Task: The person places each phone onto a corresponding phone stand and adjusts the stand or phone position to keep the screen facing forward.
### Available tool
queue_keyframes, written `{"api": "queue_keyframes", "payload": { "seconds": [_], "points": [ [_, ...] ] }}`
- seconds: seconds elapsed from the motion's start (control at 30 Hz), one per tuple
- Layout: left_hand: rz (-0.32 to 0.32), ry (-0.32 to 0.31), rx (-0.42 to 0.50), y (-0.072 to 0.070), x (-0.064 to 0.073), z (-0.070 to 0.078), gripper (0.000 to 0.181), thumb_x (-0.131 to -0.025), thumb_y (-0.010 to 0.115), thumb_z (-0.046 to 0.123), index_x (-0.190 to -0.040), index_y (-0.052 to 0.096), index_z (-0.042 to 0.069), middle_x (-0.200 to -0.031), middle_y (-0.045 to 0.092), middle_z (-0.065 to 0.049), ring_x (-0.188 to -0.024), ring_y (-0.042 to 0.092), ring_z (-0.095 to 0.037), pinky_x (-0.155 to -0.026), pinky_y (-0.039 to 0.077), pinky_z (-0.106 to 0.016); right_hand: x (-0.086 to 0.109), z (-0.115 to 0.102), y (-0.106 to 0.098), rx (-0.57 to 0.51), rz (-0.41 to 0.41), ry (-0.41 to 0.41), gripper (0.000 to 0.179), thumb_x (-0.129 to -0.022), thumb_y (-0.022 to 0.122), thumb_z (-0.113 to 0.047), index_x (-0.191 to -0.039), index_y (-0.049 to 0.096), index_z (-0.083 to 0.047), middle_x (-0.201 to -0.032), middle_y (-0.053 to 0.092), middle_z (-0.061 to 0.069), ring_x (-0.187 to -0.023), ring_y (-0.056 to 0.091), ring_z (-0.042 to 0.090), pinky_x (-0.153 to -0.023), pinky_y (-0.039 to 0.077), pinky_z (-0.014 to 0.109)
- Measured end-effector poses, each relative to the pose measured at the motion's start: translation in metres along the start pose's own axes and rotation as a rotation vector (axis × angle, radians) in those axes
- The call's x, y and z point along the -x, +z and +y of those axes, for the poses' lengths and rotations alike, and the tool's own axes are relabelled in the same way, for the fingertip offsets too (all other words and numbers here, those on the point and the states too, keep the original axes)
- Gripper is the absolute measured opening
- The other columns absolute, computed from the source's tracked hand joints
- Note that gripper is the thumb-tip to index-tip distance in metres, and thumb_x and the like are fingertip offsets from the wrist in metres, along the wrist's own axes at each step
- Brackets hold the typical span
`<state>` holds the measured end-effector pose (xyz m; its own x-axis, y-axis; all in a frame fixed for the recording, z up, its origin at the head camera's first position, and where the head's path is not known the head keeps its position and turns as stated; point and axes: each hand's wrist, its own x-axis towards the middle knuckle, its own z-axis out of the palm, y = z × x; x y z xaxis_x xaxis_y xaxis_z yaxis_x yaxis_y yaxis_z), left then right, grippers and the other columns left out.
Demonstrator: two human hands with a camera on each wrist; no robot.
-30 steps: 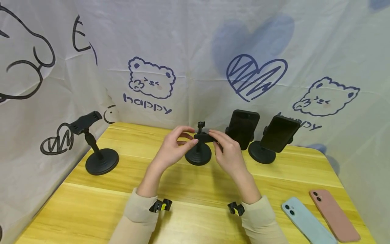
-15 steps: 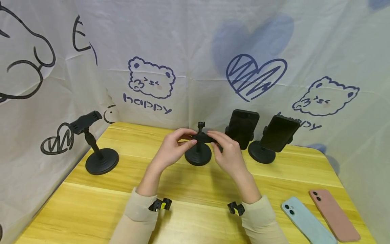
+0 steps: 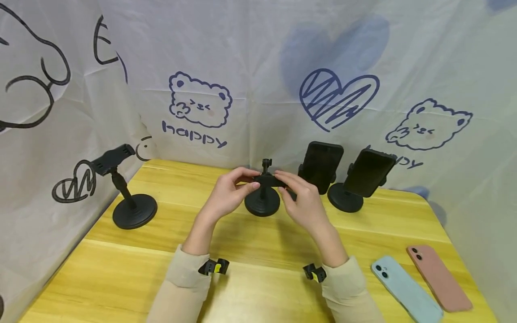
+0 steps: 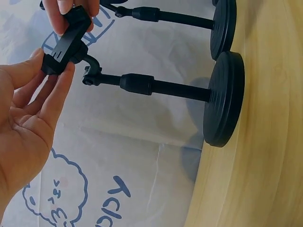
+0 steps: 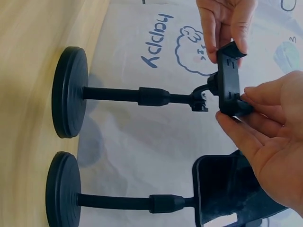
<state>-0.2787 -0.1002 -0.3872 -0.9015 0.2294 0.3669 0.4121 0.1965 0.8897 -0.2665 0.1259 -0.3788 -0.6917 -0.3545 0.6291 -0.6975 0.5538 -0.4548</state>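
Note:
A black phone holder's clamp (image 3: 269,181) tops the middle stand, whose round base (image 3: 262,204) rests on the table. My left hand (image 3: 231,193) pinches the clamp's left end between thumb and fingers. At its right end my right hand (image 3: 304,204) does the same. The left wrist view shows the clamp (image 4: 68,45) tilted, joined by a curved arm to the upright pole (image 4: 177,89). In the right wrist view no phone sits in the clamp (image 5: 228,82); fingers of both hands touch its end jaws.
At left is another phone stand (image 3: 133,208) without a phone. Two black phones, a left one (image 3: 322,166) and a right one (image 3: 369,172), sit in stands to the right. A light blue phone (image 3: 405,287) and a pink phone (image 3: 440,278) lie at front right. A printed cloth (image 3: 266,125) hangs behind.
The clamp has turned and shifted slightly left, and both hands' fingers have adjusted on its ends. The whole head view has shifted a little, with the scene sitting higher.

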Motion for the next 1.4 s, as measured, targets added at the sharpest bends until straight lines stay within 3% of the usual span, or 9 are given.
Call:
{"api": "queue_keyframes", "payload": {
  "seconds": [0.23, 0.53, 0.8, 1.07, 1.4],
  "points": [
    [0.006, -0.003, -0.017, 0.002, -0.002, 0.0, 0.026, -0.099, 0.071, 0.005, -0.124, 0.07, -0.001, -0.12, 0.07, -0.015, -0.11, 0.071, -0.029, -0.092, 0.059, -0.028, 0.014, -0.004, -0.012, 0.029, 0.046, -0.014, 0.04, -0.095, 0.074, -0.001, -0.134, 0.068, -0.001, -0.137, 0.067, 0.014, -0.122, 0.067, 0.032, -0.097, 0.058, 0.047],
    [0.007, -0.03, -0.054, 0.001, -0.004, -0.001, 0.027, -0.1, 0.071, 0.009, -0.126, 0.07, 0.003, -0.12, 0.07, -0.011, -0.111, 0.069, -0.026, -0.095, 0.059, -0.033, 0.049, -0.003, -0.045, 0.132, 0.114, -0.02, 0.049, -0.091, 0.078, -0.003, -0.138, 0.066, -0.002, -0.139, 0.066, 0.012, -0.124, 0.066, 0.031, -0.1, 0.054, 0.048],
    [0.015, -0.028, -0.062, 0.0, -0.005, 0.001, 0.028, -0.099, 0.071, 0.008, -0.127, 0.069, 0.002, -0.12, 0.07, -0.012, -0.11, 0.07, -0.027, -0.096, 0.058, -0.034, 0.088, 0.01, -0.077, 0.271, 0.08, 0.095, 0.056, -0.089, 0.081, -0.006, -0.142, 0.063, -0.007, -0.137, 0.067, 0.014, -0.123, 0.065, 0.036, -0.098, 0.053, 0.055],
    [0.014, -0.031, -0.052, 0.001, -0.002, 0.001, 0.027, -0.1, 0.071, 0.008, -0.126, 0.07, 0.003, -0.118, 0.071, -0.012, -0.109, 0.07, -0.026, -0.096, 0.058, -0.033, 0.13, 0.032, -0.103, 0.372, -0.113, 0.225, 0.058, -0.09, 0.081, -0.012, -0.142, 0.059, -0.001, -0.136, 0.063, 0.025, -0.121, 0.062, 0.046, -0.096, 0.052, 0.062],
    [0.009, -0.026, -0.044, 0.002, 0.0, 0.001, 0.028, -0.1, 0.071, 0.009, -0.127, 0.07, 0.002, -0.118, 0.07, -0.012, -0.108, 0.07, -0.026, -0.096, 0.058, -0.035, 0.174, 0.074, -0.142, 0.38, -0.567, 0.505, 0.063, -0.096, 0.076, -0.026, -0.145, 0.052, 0.005, -0.144, 0.051, 0.033, -0.126, 0.054, 0.053, -0.097, 0.048, 0.067]
  ]
}}
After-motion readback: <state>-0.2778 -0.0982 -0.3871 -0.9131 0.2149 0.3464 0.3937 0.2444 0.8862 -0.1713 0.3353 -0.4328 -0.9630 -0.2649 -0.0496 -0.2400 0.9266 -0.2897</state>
